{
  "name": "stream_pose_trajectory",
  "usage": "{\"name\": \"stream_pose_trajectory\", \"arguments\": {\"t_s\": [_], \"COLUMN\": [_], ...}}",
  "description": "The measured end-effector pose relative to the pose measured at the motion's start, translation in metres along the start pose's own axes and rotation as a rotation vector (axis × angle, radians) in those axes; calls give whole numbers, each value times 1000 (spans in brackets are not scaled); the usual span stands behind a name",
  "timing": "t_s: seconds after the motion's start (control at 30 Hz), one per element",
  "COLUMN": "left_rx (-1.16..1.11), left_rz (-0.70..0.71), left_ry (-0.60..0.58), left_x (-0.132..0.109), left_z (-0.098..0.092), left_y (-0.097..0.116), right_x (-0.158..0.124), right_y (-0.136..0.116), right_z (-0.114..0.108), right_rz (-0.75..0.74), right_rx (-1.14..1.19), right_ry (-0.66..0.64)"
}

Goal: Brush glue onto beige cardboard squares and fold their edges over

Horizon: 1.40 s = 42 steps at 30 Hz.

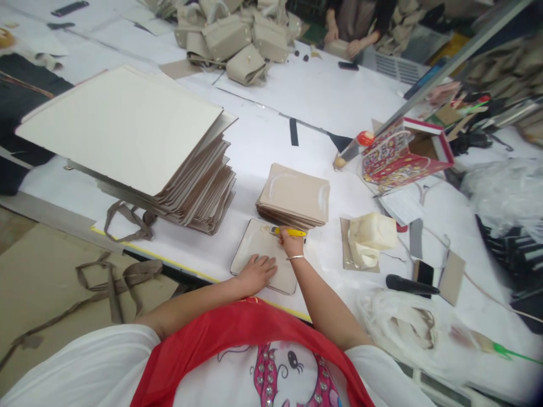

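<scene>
On a rectangular beige panel [265,244] — left hand [258,274] lies open; right hand [292,244] grips a yellow tool [296,232].

panel [258,243]: partly under hands [257,274] | co-worker [354,21]: cut off at top | clear plastic [504,195]: blurred

Panel [258,243] lies just below centre, on a worktable [250,141]
Behind it, a panel stack [293,192]; upper left, a second stack [127,130]; top centre, handbags [229,38]; upper right, a gift bag [409,168].
</scene>
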<state>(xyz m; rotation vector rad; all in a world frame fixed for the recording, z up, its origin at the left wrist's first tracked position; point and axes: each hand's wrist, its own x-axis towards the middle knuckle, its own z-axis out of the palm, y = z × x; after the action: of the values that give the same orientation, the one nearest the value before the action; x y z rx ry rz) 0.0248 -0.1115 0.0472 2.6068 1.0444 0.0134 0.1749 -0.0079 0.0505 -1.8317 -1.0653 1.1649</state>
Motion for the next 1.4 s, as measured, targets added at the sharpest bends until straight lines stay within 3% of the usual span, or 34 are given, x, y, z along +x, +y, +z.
{"name": "stream_pose_trajectory", "arguments": {"t_s": [0.13,0.23,0.3,0.37,0.43,0.5,0.63,0.7,0.77,0.83,0.9,1.03,1.1,1.2,1.27,1.4], "left_rx": [2,9,19,27,34,39,42,43,36,20,20,108,146,157,178,228], "left_rz": [-12,-13,-15,-20,-25,-27,-24,-25,-17,-2,22,-36,-137,-209,-171,-53], "left_ry": [-2,2,2,-11,-31,-50,-86,-110,-150,-183,-121,259,318,186,114,84], "left_x": [2,3,4,5,6,7,8,9,13,24,47,112,142,169,172,162], "left_z": [2,2,0,-2,-5,-8,-12,-16,-24,-38,-58,-113,-136,-153,-152,-144], "left_y": [0,1,3,4,5,6,8,9,10,10,8,-7,-19,-34,-39,-39], "right_x": [-14,-30,-43,-59,-79,-104,-152,-166,-171,-167,-156,-128,-117,-108,-105,-96], "right_y": [23,29,33,40,54,70,88,81,67,50,34,12,5,-2,-5,-5], "right_z": [-63,-98,-107,-108,-108,-111,-126,-133,-141,-149,-158,-170,-170,-163,-159,-156], "right_rz": [61,-140,-422,-658,-771,-808,-786,-759,-724,-699,-701,-610,-517,-435,-403,-400], "right_rx": [-41,-211,-449,-692,-841,-895,-842,-762,-672,-586,-505,-345,-244,-106,-57,-41], "right_ry": [171,193,101,-72,-212,-266,-376,-422,-387,-248,-30,303,330,286,265,253]}}
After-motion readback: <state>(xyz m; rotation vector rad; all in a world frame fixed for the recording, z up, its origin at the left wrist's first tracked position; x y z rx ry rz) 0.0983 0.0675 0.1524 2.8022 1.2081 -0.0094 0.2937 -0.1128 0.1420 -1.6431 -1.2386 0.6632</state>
